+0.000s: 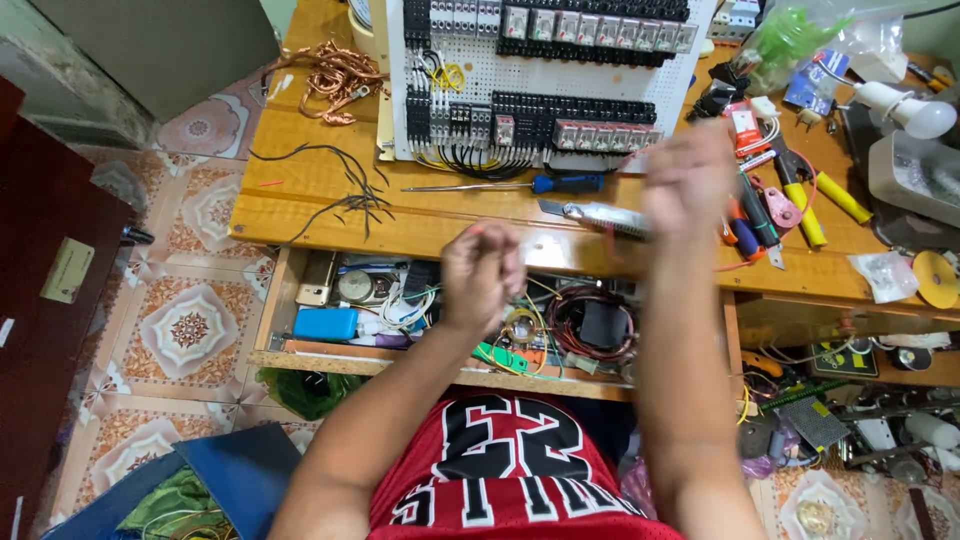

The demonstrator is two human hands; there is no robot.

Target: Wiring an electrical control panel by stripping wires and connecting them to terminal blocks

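Red mesh jersey fabric [510,470] with bold black-and-white lettering fills the bottom of the view, and two bare forearms rise from it over an open wooden drawer [300,350]. Both hands are raised above the front edge of the table. The left hand [482,275] is curled into a loose fist, fingertips pinched together; something thin and reddish seems caught in the pinch, but blur keeps me from telling what. The right hand [688,180] is smeared by motion, fingers bunched, so I cannot tell whether it holds anything. Just beside it, on the varnished yellow wooden table [300,200], lies a flat grey metal utility knife [595,215]. Near that knife rests a slim steel screwdriver with a blue handle [520,185], pointing left.

Behind both tools stands a white perforated panel [600,75] packed with rows of boxy black terminal blocks and clear-capped relays, yellow and black wires looping along its lower edge. To the left, a tangled heap of bare copper wire [335,75] glints, and loose black wire offcuts [350,190] sprawl across the wood. Right of the hands, yellow-handled pliers [805,210] and red-gripped cutters [775,210] lie in a cluster. Inside the drawer sit a smooth blue rectangular box [325,323] and a coil of dark red cable [590,325]. Patterned ceramic floor tiles [190,325] spread at left.
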